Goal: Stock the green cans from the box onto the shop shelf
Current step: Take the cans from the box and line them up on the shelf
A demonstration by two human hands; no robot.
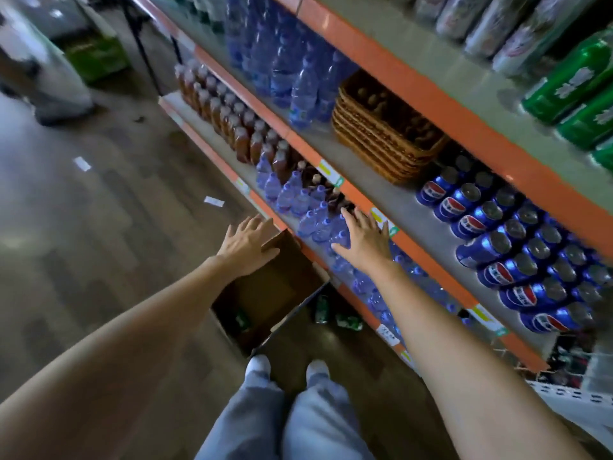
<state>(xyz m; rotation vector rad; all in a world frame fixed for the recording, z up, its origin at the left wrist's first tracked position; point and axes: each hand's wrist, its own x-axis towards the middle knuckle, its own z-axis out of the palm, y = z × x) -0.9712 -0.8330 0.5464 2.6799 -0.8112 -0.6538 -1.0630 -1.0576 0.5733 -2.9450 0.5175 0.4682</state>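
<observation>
The shelf edges (414,88) are painted orange and dotted with yellow-and-green price tags (328,172). The upper cans (570,84) are printed green with white markings; the lower cans (491,247) are coloured blue with a red, white and blue emblem. The tall bottles (302,91) are tinted blue, the short bottles (229,124) reddish brown. The basket (381,141) is woven in tan and brown. The box (275,287) is left plain brown.

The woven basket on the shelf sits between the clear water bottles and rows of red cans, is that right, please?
Not quite: in the head view the cans beside the woven basket are blue, not red; the water bottles do stand on its other side.
</observation>
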